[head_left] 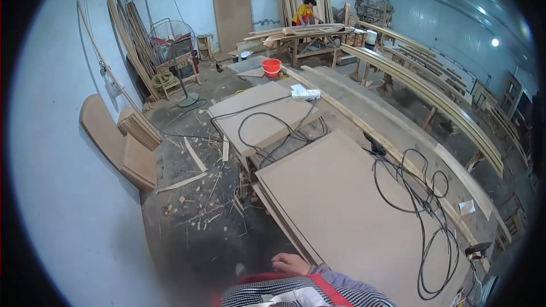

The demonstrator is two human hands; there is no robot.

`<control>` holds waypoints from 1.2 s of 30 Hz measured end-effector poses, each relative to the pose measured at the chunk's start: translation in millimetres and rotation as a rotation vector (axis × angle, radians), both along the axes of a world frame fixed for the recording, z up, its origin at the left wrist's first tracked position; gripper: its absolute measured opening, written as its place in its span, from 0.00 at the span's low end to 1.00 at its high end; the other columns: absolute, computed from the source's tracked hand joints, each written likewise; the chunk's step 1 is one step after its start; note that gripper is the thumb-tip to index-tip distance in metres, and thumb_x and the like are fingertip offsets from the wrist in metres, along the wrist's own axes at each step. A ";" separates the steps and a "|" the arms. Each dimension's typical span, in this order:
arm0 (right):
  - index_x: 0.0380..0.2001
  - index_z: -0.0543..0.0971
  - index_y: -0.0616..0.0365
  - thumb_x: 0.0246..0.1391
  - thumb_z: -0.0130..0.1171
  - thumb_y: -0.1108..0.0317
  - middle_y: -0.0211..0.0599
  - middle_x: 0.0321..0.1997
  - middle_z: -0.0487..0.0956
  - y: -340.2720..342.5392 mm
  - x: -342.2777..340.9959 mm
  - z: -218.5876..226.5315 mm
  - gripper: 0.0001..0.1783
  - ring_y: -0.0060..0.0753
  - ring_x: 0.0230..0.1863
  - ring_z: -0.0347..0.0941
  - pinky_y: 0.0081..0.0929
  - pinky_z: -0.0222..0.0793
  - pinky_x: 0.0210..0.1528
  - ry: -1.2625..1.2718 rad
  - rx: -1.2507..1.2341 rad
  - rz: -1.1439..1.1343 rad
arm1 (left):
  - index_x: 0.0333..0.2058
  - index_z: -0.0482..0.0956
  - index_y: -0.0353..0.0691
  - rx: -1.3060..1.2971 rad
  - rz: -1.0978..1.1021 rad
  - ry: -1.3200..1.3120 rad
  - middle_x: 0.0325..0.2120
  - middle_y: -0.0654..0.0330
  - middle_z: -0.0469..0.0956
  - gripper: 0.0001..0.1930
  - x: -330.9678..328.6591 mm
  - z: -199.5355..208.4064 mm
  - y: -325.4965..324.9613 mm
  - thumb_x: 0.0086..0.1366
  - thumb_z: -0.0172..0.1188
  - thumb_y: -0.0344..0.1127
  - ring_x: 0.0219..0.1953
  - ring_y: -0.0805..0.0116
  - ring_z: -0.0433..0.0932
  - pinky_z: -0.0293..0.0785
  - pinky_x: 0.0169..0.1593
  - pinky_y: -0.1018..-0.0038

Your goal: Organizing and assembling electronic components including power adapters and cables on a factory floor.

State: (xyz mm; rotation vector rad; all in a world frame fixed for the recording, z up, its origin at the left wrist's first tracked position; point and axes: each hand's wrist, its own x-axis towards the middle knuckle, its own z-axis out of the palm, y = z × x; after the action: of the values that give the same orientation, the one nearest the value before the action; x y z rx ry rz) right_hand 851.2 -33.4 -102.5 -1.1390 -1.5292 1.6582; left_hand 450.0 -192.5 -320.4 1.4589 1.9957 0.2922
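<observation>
My right hand (290,263) is low in the view, close to my body, with its fingers loosely curled in. It is beside the near left edge of a stack of large flat beige boards (335,199), and I see nothing in its grasp. Whether it touches the edge I cannot tell. The sleeve (347,279) of that arm comes in from the right, over a checked garment with red straps. My left hand is out of view. Black cables (424,204) lie in loops along the right side of the boards.
Wood scraps (210,193) litter the floor at left, near curved brown panels (116,142) against the wall. Ahead are another board stack (256,119), a red bucket (271,67) and a standing fan (181,62). Long timber strips (432,94) run along the right. A person (305,14) works at a far bench.
</observation>
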 end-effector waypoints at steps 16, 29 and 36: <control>0.44 0.76 0.63 0.59 0.54 0.61 0.38 0.34 0.81 351.4 -85.6 27.9 0.17 0.28 0.33 0.79 0.26 0.75 0.40 -0.315 0.020 -0.126 | 0.40 0.81 0.40 0.177 -0.424 0.031 0.33 0.52 0.81 0.16 -126.7 105.1 459.9 0.57 0.62 0.45 0.36 0.60 0.82 0.77 0.41 0.68; 0.45 0.74 0.63 0.55 0.56 0.54 0.44 0.39 0.79 804.2 273.4 -32.2 0.23 0.41 0.39 0.76 0.35 0.72 0.40 -0.413 0.090 -1.241 | 0.44 0.77 0.38 -0.126 -0.204 -0.315 0.39 0.51 0.78 0.17 -86.6 80.2 659.5 0.59 0.59 0.41 0.42 0.56 0.77 0.72 0.45 0.66; 0.55 0.67 0.70 0.43 0.65 0.50 0.59 0.55 0.71 955.0 329.0 -43.0 0.42 0.52 0.59 0.67 0.37 0.62 0.58 -0.495 0.198 -1.501 | 0.50 0.76 0.38 -0.372 0.259 -0.547 0.48 0.51 0.75 0.22 -113.4 117.2 696.1 0.68 0.47 0.47 0.52 0.58 0.72 0.66 0.56 0.65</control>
State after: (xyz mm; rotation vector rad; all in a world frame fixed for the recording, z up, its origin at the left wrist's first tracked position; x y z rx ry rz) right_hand 1180.2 921.6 -145.5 -1.9020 -0.5618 0.2064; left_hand 336.7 503.6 -203.1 0.7819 1.6683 0.3612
